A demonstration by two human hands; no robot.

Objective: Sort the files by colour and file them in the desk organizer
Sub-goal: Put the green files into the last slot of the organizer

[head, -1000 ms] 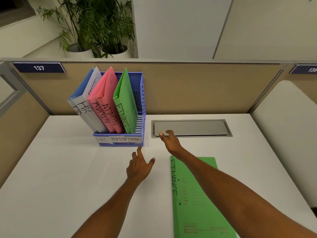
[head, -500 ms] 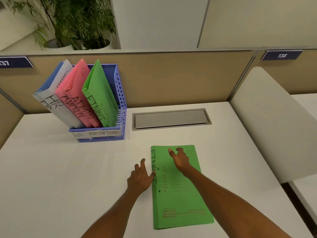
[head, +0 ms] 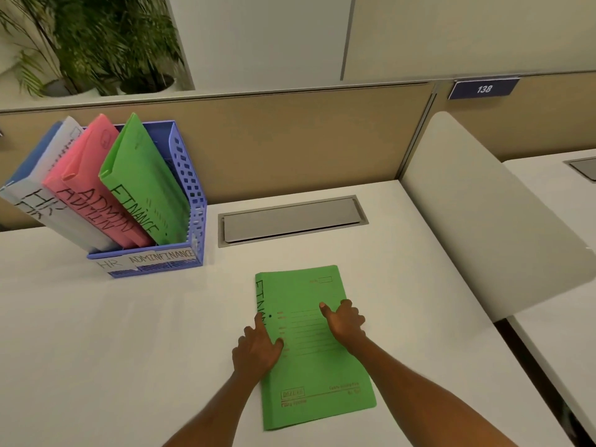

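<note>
A green file (head: 311, 375) marked FINANCE lies flat on the white desk (head: 96, 350) in front of me. My left hand (head: 258, 350) rests at its spine edge, fingers spread on the desk and thumb on the cover. My right hand (head: 346, 321) holds the file's right edge, thumb on top and fingers curled over the side. The blue desk organizer (head: 193, 201) stands at the back left, labelled HR, ADMIN, FINANCE. It holds leaning white-and-blue HR files (head: 38, 188), pink ADMIN files (head: 87, 175) and one green FINANCE file (head: 142, 175).
A grey cable hatch (head: 290, 221) is set in the desk behind the flat file. A beige partition (head: 290, 140) closes the back. A white rounded divider (head: 483, 221) borders the right side, with another desk beyond it. Potted plants (head: 96, 43) stand behind the partition.
Both hands drew back from near the organizer and hatch onto the green file. The left hand reached the spine; the right hand shifted to the right edge. My view turned right.
</note>
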